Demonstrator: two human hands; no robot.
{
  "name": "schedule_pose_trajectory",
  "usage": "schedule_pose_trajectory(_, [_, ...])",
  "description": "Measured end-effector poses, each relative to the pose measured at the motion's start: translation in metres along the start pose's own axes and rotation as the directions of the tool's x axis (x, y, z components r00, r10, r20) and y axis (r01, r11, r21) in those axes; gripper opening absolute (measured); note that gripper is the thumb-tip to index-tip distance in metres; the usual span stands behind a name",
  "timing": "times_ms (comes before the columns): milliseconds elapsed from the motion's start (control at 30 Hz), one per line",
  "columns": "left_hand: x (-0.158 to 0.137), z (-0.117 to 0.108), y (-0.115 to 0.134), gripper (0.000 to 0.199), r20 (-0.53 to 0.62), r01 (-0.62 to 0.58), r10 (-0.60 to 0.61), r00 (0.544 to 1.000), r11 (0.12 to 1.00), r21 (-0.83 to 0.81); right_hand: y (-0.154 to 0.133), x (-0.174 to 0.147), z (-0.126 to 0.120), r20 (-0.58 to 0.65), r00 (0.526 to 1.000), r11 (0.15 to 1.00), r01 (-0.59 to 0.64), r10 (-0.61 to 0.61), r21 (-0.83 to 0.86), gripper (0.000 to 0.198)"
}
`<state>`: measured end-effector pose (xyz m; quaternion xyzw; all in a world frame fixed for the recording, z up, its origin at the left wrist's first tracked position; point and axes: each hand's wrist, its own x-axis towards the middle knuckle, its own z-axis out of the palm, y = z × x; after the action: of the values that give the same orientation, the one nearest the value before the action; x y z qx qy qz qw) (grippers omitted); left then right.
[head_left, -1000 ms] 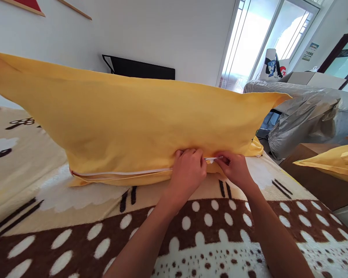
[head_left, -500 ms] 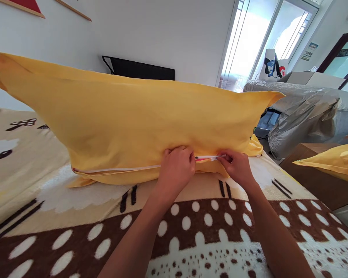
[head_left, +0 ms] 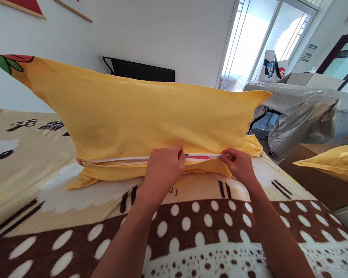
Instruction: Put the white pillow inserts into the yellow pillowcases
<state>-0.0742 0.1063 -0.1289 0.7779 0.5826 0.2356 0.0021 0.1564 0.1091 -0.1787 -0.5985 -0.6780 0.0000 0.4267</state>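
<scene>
A yellow pillowcase [head_left: 162,116] stands on its long side across the bed, its far left corner printed with green and red. A white zipper [head_left: 113,159] runs along its lower edge and is parted on the left, with a pinkish-red strip showing between my hands. My left hand [head_left: 165,166] is closed on the fabric at the zipper, near the middle; its fingertips are partly hidden. Farther right, my right hand [head_left: 238,164] pinches the zippered edge between thumb and fingers. I cannot make out whether either hand holds the zipper's pull.
Under the pillowcase lies a patterned blanket [head_left: 104,216] in beige, brown and white. At the right, another yellow cloth piece [head_left: 330,160] rests over a brown box [head_left: 295,162]. Behind stand a plastic-covered bulky thing [head_left: 307,112] and a black panel [head_left: 142,70] by the wall.
My left hand has slid left along the zipper, widening the gap between my hands. My right hand moved slightly right. The pillowcase's left corner shifted right, showing more print.
</scene>
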Motion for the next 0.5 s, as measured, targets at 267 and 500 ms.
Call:
schedule_pose_trajectory(267, [0.000, -0.009, -0.014, 0.020, -0.050, 0.016, -0.014, 0.999, 0.999, 0.048, 0.003, 0.002, 0.000, 0.007, 1.000, 1.000, -0.008, 0.008, -0.004, 0.020])
schedule_pose_trajectory(500, [0.000, -0.014, -0.032, 0.017, -0.005, 0.026, -0.026, 1.000, 1.000, 0.009, 0.004, 0.002, -0.001, 0.035, 0.999, 1.000, -0.003, 0.003, 0.001, 0.019])
